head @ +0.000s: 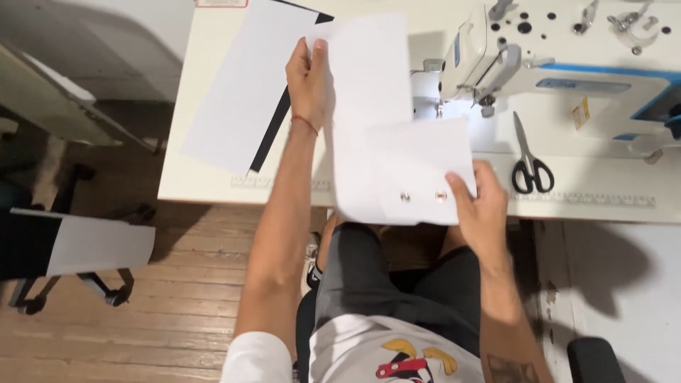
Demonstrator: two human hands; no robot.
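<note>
At the far left a chair point(42, 248) stands on the wooden floor point(177, 312) with a white and black sheet draped over it; further right, a large white sheet point(237, 92) lies slanted on the cream tabletop point(206, 177), a black strip point(273, 135) showing along its right edge. The left hand point(308, 78), a red thread at its wrist, is raised over the tabletop and pinches the upper left edge of the white fabric piece point(369, 120) between thumb and fingers; the piece is pale, smooth and long, held up lengthwise above the tabletop's near edge, with its lower part folded over into a flap that carries two small round metal snaps point(423, 196) side by side. The right hand point(482, 206) grips the flap's lower right corner, thumb on top beside the right snap, fingers beneath. Behind the fabric sits a white and blue sewing machine point(496, 57); just right of the right hand, black-handled scissors point(528, 159) lie on the tabletop, blades pointing away.
</note>
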